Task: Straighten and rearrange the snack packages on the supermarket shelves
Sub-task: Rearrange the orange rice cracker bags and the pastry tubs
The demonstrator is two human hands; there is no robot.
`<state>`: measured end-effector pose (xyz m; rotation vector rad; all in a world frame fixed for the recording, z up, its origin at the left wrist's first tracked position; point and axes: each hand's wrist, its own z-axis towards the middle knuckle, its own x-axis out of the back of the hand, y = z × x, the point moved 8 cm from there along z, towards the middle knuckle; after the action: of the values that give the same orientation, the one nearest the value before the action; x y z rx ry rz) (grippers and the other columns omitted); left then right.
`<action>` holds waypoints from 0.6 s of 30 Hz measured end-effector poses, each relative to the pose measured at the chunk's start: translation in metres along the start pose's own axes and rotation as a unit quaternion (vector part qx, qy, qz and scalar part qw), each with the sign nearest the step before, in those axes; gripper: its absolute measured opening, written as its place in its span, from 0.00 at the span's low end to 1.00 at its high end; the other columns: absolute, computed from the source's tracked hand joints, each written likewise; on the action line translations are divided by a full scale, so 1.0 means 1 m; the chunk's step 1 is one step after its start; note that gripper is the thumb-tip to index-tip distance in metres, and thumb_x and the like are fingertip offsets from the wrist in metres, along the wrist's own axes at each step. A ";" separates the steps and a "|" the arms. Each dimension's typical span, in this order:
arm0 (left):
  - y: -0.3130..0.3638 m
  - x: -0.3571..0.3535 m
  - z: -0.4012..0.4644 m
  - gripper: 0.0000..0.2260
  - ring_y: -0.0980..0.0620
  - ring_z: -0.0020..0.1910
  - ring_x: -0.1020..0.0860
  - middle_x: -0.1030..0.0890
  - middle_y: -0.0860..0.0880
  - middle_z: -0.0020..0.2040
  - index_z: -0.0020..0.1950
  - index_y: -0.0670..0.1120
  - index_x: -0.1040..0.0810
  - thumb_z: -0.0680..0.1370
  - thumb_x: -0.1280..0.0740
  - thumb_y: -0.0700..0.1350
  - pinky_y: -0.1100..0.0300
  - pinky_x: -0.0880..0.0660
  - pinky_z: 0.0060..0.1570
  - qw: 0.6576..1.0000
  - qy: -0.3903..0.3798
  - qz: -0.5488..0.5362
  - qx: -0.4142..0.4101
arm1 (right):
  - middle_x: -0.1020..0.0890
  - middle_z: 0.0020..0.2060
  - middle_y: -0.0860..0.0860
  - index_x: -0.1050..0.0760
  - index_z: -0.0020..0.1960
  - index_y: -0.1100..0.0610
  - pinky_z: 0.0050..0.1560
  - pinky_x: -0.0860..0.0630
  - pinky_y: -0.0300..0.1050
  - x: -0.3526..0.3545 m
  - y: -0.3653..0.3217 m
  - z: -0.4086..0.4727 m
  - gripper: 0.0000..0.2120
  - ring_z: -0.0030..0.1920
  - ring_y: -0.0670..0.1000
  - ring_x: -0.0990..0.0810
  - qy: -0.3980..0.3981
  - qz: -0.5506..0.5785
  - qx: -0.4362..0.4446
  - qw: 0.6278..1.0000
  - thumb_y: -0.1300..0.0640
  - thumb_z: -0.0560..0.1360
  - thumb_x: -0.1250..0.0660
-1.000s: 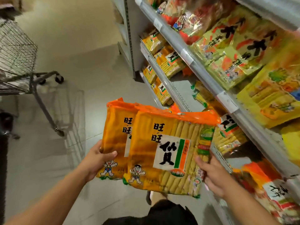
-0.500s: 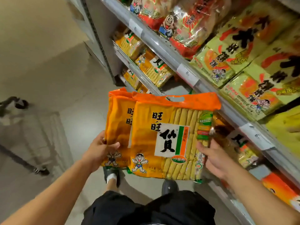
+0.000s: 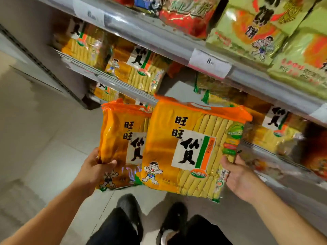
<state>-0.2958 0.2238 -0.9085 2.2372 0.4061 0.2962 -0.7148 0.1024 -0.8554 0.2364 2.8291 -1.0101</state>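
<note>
I hold two large orange rice-cracker packages upright in front of the shelves. My left hand grips the left edge of the rear package, thumb across its front. My right hand grips the lower right edge of the front package, which overlaps the rear one. Both packages hang in the air just before the middle shelf, where more packages of the same kind lie.
The upper shelf rail carries a price tag, with green packages and red packages above it. A gap of bare shelf shows behind the held packages. My shoes stand on the grey floor.
The view has swung closer to the shelves and the cart has left the frame. Both packages have risen and moved toward the middle shelf; the grips are unchanged.
</note>
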 end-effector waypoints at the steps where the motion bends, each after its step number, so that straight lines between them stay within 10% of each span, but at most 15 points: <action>1: -0.008 -0.004 0.015 0.18 0.41 0.48 0.16 0.15 0.45 0.50 0.57 0.53 0.23 0.71 0.25 0.41 0.39 0.20 0.48 1.000 -0.012 0.003 -0.006 | 0.16 0.49 0.47 0.24 0.54 0.48 0.51 0.28 0.49 0.002 -0.007 0.014 0.14 0.51 0.49 0.20 0.002 0.018 0.022 1.000 0.65 0.75 0.36; 8: -0.060 -0.043 0.098 0.15 0.43 0.47 0.15 0.14 0.46 0.49 0.56 0.52 0.20 0.74 0.28 0.36 0.49 0.18 0.42 0.996 -0.064 0.037 -0.053 | 0.24 0.53 0.40 0.32 0.53 0.45 0.71 0.41 0.54 -0.003 -0.107 0.112 0.14 0.62 0.45 0.28 -0.038 0.065 0.190 0.979 0.62 0.76 0.34; 18: -0.120 -0.069 0.189 0.26 0.39 0.58 0.19 0.18 0.42 0.60 0.67 0.48 0.27 0.69 0.26 0.42 0.36 0.24 0.57 0.981 -0.174 0.010 -0.088 | 0.14 0.36 0.55 0.24 0.50 0.60 0.36 0.19 0.50 -0.059 -0.166 0.167 0.15 0.39 0.52 0.14 -0.023 -0.027 0.277 0.960 0.60 0.83 0.50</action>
<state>-0.3176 0.1389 -1.1260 2.0673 0.1624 -0.0508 -0.6777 -0.1371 -0.8708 0.1820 2.4562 -1.7774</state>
